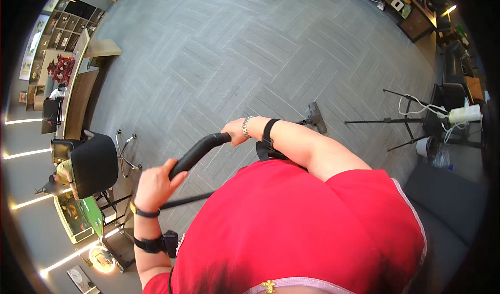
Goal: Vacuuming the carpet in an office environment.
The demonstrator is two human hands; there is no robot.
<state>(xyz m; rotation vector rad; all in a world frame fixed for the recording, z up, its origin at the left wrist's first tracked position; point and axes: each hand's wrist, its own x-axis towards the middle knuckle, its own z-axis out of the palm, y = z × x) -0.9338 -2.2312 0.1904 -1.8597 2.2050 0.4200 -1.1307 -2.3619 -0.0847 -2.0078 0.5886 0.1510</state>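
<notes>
Container point(422, 147) at right, contents unclear, sits near a tripod point(388, 120); left hand point(156, 187) and right hand point(237, 131) grasp a curved black handle point(200, 151); office chair point(95, 164) stands at left

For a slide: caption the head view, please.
Left hand and right hand grip a curved black tube; a dark floor nozzle rests on grey flooring.
</notes>
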